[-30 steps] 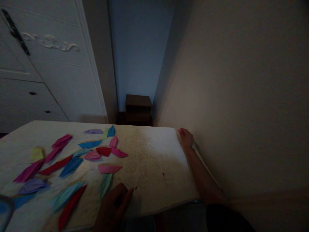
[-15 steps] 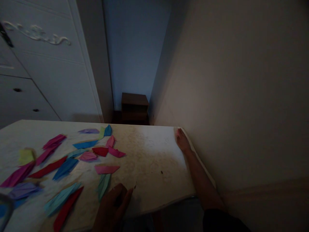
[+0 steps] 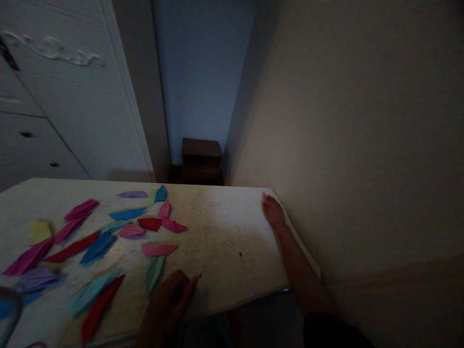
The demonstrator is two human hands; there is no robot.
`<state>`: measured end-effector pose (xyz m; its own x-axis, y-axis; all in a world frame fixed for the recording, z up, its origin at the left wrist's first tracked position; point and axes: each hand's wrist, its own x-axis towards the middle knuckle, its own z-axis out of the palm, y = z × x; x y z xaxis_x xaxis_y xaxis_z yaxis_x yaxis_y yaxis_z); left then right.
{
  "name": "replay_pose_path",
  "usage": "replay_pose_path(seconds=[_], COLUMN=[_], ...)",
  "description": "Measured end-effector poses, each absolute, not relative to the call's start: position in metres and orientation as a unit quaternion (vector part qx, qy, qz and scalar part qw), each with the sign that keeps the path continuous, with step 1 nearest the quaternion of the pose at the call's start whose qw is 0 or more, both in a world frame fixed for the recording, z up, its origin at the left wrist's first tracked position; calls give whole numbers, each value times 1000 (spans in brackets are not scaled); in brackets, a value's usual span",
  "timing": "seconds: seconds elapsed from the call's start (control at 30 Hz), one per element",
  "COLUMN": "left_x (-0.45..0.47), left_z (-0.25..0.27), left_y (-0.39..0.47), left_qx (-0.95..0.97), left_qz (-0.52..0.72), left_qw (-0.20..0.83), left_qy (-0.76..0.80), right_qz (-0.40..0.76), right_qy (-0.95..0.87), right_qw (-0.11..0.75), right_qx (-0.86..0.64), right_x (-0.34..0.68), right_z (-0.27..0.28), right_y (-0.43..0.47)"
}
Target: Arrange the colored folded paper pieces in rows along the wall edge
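My right hand (image 3: 273,211) is stretched to the far right corner of the white table (image 3: 217,208). Its fingers are closed around a small pink piece (image 3: 265,195), seemingly paper, mostly hidden by the hand. Low in the middle, my left hand (image 3: 172,297) is held over the near table edge with fingers bent together. A tiny dark speck shows at its fingertips; what it is cannot be made out. Beside that hand lie a green folded paper (image 3: 155,274) and a pink folded paper (image 3: 159,249).
Several folded papers in red, blue, magenta and purple spread over the table's left half, including a red strip (image 3: 103,307). A dark speck (image 3: 240,253) lies on the tabletop. A wall (image 3: 344,145) borders the right side; a white cabinet (image 3: 79,106) and brown stand (image 3: 201,147) are behind.
The pink piece at my right fingertips shows a little more, and that hand has shifted slightly. My left hand has barely moved. The papers lie as before.
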<state>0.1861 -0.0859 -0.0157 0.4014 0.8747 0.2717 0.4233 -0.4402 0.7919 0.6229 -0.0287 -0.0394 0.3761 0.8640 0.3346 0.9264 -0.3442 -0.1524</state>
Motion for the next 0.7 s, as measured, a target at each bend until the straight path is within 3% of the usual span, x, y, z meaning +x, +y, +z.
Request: replay_pose_path(seconds=[0.3, 0.7], left_x=[190, 190], left_z=[-15, -15], left_y=[-85, -87], left_qx=[785, 789], left_qz=[367, 364], left_qw=[278, 253], left_qy=[414, 426], right_qz=[-75, -110], right_qy=[-512, -509], right_qw=[73, 157], right_qx=[-853, -839], right_x=[619, 618], right_z=[-32, -41], right_y=[-17, -22])
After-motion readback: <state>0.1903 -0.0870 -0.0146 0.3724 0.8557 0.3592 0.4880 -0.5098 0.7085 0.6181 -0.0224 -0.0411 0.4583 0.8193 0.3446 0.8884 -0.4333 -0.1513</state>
